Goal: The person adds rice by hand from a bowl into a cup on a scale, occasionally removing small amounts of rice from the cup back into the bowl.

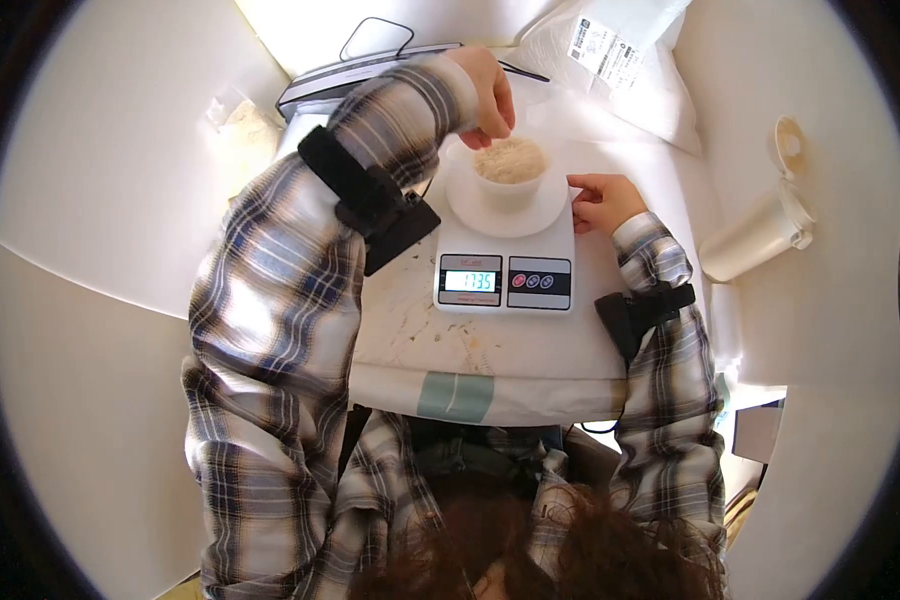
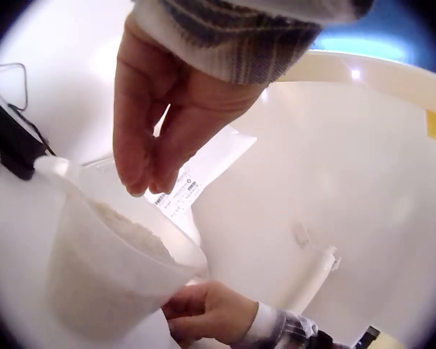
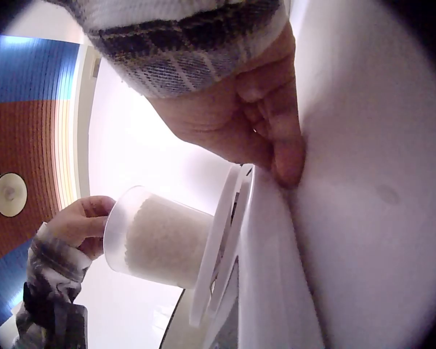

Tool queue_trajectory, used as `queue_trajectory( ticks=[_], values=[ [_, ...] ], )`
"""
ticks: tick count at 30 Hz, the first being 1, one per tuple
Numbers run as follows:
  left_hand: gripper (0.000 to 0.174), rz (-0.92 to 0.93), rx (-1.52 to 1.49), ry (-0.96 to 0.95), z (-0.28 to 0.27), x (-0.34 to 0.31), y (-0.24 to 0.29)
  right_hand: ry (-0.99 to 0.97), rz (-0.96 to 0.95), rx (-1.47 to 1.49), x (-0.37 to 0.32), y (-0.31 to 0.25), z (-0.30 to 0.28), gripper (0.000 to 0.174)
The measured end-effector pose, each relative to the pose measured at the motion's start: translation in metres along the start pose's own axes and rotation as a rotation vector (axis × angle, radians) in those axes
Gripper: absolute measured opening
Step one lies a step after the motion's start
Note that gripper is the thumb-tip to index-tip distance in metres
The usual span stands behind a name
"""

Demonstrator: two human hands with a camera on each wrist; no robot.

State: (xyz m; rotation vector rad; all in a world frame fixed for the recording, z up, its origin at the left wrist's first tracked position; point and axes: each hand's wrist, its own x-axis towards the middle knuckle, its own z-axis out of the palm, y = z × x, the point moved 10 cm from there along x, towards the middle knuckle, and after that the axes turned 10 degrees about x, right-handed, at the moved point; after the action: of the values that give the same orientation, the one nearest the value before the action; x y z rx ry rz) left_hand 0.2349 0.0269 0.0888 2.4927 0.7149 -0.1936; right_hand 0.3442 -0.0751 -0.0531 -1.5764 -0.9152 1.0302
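On a white kitchen scale (image 1: 450,243) with a lit display stands a translucent white plastic cup (image 1: 510,195), holding rice (image 1: 511,160) up near its rim. My left hand (image 1: 486,97) hangs over the cup, thumb and fingertips brought together just above the rim; in the left wrist view no grains show between the tips. My right hand (image 1: 607,202) is at the scale's right side with its index finger straight against the edge. The right wrist view shows that hand (image 3: 240,116) low beside the scale platform, fingertips down at the white surface.
At the right lies a pale container (image 1: 755,238) with its lid flipped back. A clear plastic bag with a printed label (image 1: 605,52) is at the back right. A dark-edged box (image 1: 320,82) stands at the back left, near a small bag (image 1: 247,140). Crumbs (image 1: 450,343) dot the front.
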Motion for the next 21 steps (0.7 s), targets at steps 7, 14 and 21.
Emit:
queue_trajectory(
  ticks=[7,14,21],
  values=[
    [0.017,0.155,0.247,0.061,0.013,0.002,0.022,-0.013,0.030,-0.046,-0.002,0.001,0.001,0.039],
    [0.013,0.196,0.194,0.338,0.004,-0.013,0.020,0.029,-0.004,0.016,-0.003,-0.002,-0.002,0.035],
    [0.013,0.386,0.076,0.547,0.001,-0.042,0.027,0.071,0.013,0.035,-0.006,-0.002,-0.006,0.033]
  ],
)
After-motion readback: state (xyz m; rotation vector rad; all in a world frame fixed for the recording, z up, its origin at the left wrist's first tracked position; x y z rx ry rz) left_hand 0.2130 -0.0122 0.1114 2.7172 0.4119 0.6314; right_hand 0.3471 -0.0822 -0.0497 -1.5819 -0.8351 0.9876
